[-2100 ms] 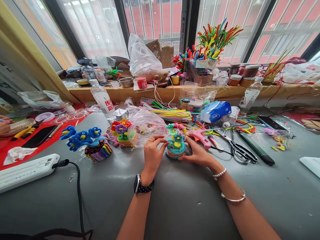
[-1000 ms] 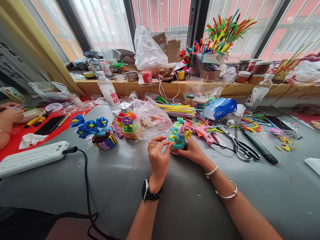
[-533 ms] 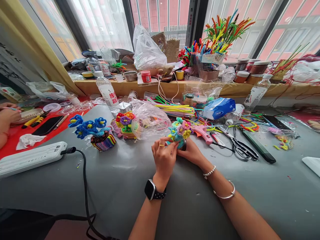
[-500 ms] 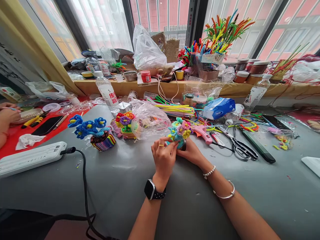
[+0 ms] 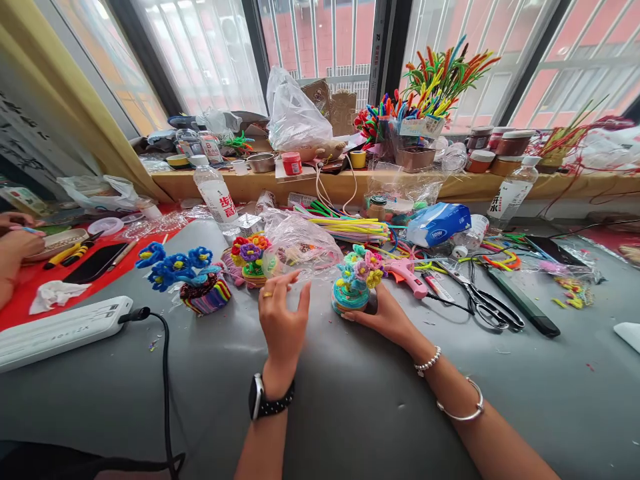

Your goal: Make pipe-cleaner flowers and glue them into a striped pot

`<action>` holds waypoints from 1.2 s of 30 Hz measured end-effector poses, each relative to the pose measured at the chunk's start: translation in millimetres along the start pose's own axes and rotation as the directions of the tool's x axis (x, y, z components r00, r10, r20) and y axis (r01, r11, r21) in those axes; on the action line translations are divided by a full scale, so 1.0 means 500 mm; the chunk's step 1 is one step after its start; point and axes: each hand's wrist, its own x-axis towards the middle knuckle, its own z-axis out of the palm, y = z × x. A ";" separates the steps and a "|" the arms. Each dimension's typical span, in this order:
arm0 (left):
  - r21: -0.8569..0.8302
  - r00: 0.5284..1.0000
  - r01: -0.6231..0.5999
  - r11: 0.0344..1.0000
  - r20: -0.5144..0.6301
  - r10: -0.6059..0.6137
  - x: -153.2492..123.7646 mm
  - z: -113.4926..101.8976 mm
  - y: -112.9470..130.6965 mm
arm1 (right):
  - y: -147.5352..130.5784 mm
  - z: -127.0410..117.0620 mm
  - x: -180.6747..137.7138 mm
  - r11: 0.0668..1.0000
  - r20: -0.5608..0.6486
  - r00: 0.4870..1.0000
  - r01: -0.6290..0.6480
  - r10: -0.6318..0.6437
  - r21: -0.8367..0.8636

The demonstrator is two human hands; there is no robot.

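My right hand point(image 5: 387, 313) is wrapped round the side of a small turquoise flower pot point(image 5: 344, 298) that stands on the grey table. Out of the pot rise fuzzy pipe-cleaner flowers point(image 5: 361, 267) in pink, yellow and pale blue. To its left, my left hand point(image 5: 284, 317) is raised with thumb and fingers apart, holding nothing. Beyond that hand are a pot of orange and purple flowers point(image 5: 250, 252) and a crumpled clear plastic bag point(image 5: 305, 247). Farther left sits a striped pot point(image 5: 213, 293) with blue flowers point(image 5: 173, 263).
Right of my hands lie a pink glue gun point(image 5: 407, 275), scissors point(image 5: 485, 303) and a dark green cutter point(image 5: 525, 303). A white power strip point(image 5: 65, 330) with a black cable point(image 5: 167, 373) is at left. Another person's hand point(image 5: 17, 243) is at the far left.
My left hand has let go of the turquoise pot and moved left, its fingers opening. The right hand still holds the pot. The view has tilted up slightly.
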 end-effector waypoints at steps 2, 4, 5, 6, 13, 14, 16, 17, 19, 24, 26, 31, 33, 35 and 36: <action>0.050 0.983 -0.037 0.998 0.182 0.027 0.032 0.013 -0.019 | 0.000 -0.001 0.000 1.000 -0.013 1.000 -0.007 0.007 -0.021; 0.135 0.934 -0.095 0.986 0.355 0.042 0.063 0.037 -0.029 | 0.000 -0.002 0.000 0.999 -0.016 1.000 -0.016 0.015 -0.043; 0.196 0.902 -0.129 0.972 0.429 0.033 0.079 0.052 -0.031 | 0.000 -0.003 0.001 0.998 -0.012 1.000 -0.021 0.020 -0.054; 0.260 0.867 -0.168 0.951 0.498 0.017 0.094 0.067 -0.032 | 0.000 -0.004 0.001 0.998 -0.007 1.000 -0.025 0.025 -0.063; 0.431 0.685 -0.287 0.856 0.717 -0.131 0.193 0.161 -0.068 | 0.002 -0.003 0.002 0.995 0.012 0.999 -0.035 0.036 -0.095; 0.439 0.679 -0.287 0.851 0.720 -0.142 0.202 0.169 -0.076 | 0.003 -0.002 0.003 0.995 0.015 0.999 -0.033 0.035 -0.094; 0.451 0.669 -0.290 0.844 0.726 -0.158 0.213 0.179 -0.090 | 0.004 0.000 0.003 0.995 0.021 0.999 -0.026 0.029 -0.100; 0.453 0.663 -0.293 0.842 0.731 -0.161 0.217 0.182 -0.095 | 0.005 0.001 0.003 0.994 0.022 0.999 -0.022 0.024 -0.108; 0.451 0.653 -0.299 0.841 0.739 -0.165 0.223 0.188 -0.102 | 0.006 0.003 0.003 0.992 0.025 1.000 -0.011 0.014 -0.127; 0.447 0.642 -0.294 0.845 0.747 -0.172 0.234 0.201 -0.111 | 0.008 0.005 0.002 0.991 0.009 1.000 -0.011 0.012 -0.130; 0.445 0.640 -0.291 0.847 0.749 -0.174 0.235 0.206 -0.114 | 0.009 0.005 0.002 0.993 0.009 1.000 0.002 -0.001 -0.115; 0.432 0.638 -0.293 0.853 0.753 -0.162 0.236 0.208 -0.124 | 0.010 0.004 0.002 0.996 0.013 0.999 0.037 -0.036 -0.077; 0.418 0.639 -0.300 0.857 0.756 -0.145 0.239 0.206 -0.126 | 0.010 0.004 0.003 0.997 0.015 0.999 0.039 -0.038 -0.073; 0.404 0.640 -0.307 0.862 0.757 -0.128 0.242 0.200 -0.125 | 0.009 0.003 0.004 0.996 0.020 0.999 0.043 -0.041 -0.074; 0.400 0.642 -0.309 0.863 0.757 -0.121 0.241 0.195 -0.123 | 0.009 0.002 0.005 0.996 0.021 0.999 0.044 -0.043 -0.074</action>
